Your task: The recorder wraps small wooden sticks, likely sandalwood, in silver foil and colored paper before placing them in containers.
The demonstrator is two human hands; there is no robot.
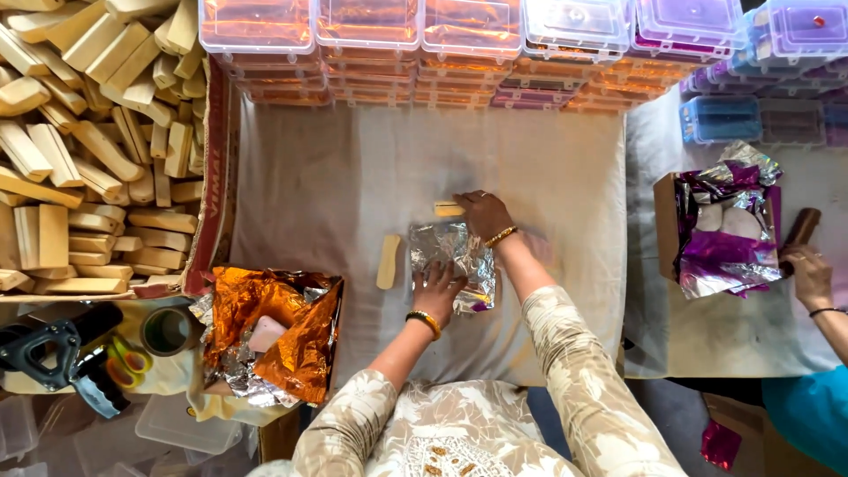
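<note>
On the cloth-covered worktop (353, 177), we press our left hand (439, 287) flat on the silver foil sheet (450, 256) while our right hand (481, 212) closes its grip on a small wooden block (446, 209) just above it, seemingly mid-wrapping, with centring the block probably next.

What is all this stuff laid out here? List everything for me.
Silver foil sheet: one, centre of the cloth.
Wooden sticks: two, pale; one left of the foil, one above it.
Wooden blocks: many, tan, piled left.
Plastic boxes: many, orange and purple, stacked along the top.
Orange foil box: one, lower left.
Purple foil box: one, right.
Tape roll: one, lower left.
Other person's hand: far right.
Left hand: on the foil.
Right hand: at the upper stick.
</note>
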